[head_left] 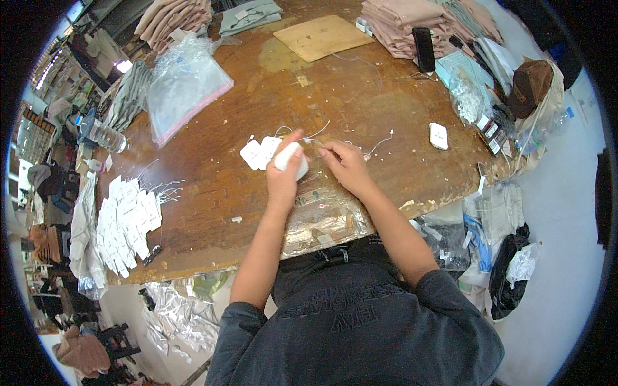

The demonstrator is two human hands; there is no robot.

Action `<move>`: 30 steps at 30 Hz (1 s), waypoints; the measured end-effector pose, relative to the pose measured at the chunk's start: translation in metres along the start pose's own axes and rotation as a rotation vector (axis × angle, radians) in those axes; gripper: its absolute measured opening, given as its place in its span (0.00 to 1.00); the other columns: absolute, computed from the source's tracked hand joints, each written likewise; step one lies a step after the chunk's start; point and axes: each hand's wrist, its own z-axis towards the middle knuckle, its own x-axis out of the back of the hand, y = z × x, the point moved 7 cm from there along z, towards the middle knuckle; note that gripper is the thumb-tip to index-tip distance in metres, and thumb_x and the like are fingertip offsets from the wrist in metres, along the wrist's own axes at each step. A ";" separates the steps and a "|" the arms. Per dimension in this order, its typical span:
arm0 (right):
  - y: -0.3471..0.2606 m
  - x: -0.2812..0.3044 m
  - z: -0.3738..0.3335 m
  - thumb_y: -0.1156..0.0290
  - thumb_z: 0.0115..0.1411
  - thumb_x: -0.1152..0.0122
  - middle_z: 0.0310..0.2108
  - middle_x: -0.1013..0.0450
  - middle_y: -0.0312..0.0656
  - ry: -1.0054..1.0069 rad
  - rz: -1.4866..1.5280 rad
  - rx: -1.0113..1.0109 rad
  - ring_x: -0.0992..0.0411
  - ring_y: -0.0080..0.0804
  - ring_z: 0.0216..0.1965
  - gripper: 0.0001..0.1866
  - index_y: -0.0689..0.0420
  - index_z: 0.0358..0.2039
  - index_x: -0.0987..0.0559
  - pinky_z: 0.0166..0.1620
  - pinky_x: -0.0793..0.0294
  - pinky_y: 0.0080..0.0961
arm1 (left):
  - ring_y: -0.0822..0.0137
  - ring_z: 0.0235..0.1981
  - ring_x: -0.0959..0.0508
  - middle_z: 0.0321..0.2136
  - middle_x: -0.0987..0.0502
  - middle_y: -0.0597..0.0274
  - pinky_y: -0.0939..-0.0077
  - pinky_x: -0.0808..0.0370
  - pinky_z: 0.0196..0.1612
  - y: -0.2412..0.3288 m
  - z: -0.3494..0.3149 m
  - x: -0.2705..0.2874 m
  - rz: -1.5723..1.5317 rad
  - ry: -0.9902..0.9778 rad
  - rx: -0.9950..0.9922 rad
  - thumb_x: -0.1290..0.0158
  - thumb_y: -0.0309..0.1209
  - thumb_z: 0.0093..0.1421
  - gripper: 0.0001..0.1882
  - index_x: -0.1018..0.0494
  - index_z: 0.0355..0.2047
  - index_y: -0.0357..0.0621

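My left hand [282,183] is closed around a small stack of white, rounded-corner hang tags [293,159] above the middle of the table. Beside it, my right hand [347,168] has its fingertips pinched together at a thin white tag string [310,139], which runs toward the left hand. A few more white tags [255,154] lie on the wood just left of my left hand, partly covered by it. Another loose string [380,145] trails to the right of my right hand. Farther right rests a white tag stack [438,136] with small dark print.
A large heap of strung white tags [125,222] covers the table's left end. Clear plastic bags [187,90], folded pink garments [405,22], a brown envelope [322,37] and a black phone [423,49] sit at the back. A brown cap [530,87] is on the right; a water bottle [106,136] on the left.
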 end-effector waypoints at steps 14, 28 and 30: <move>-0.014 -0.001 0.001 0.68 0.62 0.46 0.27 0.25 0.50 -0.028 0.068 0.085 0.25 0.47 0.30 0.09 0.61 0.35 0.23 0.34 0.28 0.35 | 0.75 0.35 0.25 0.41 0.24 0.65 0.81 0.27 0.39 -0.017 -0.004 -0.016 0.131 -0.179 0.052 0.45 0.30 0.62 0.11 0.27 0.44 0.41; 0.006 0.003 0.003 0.68 0.61 0.42 0.28 0.27 0.47 -0.029 -0.106 -0.021 0.27 0.42 0.31 0.10 0.62 0.31 0.24 0.35 0.30 0.32 | 0.69 0.31 0.21 0.30 0.23 0.59 0.77 0.24 0.33 -0.006 0.010 0.045 -0.243 0.356 -0.008 0.46 0.26 0.62 0.13 0.30 0.46 0.39; 0.011 0.003 0.003 0.69 0.60 0.41 0.28 0.27 0.45 -0.045 -0.068 -0.070 0.26 0.39 0.33 0.09 0.62 0.30 0.24 0.37 0.30 0.31 | 0.67 0.31 0.21 0.31 0.23 0.58 0.75 0.24 0.33 -0.005 0.010 0.050 -0.214 0.386 -0.026 0.48 0.27 0.62 0.13 0.31 0.47 0.39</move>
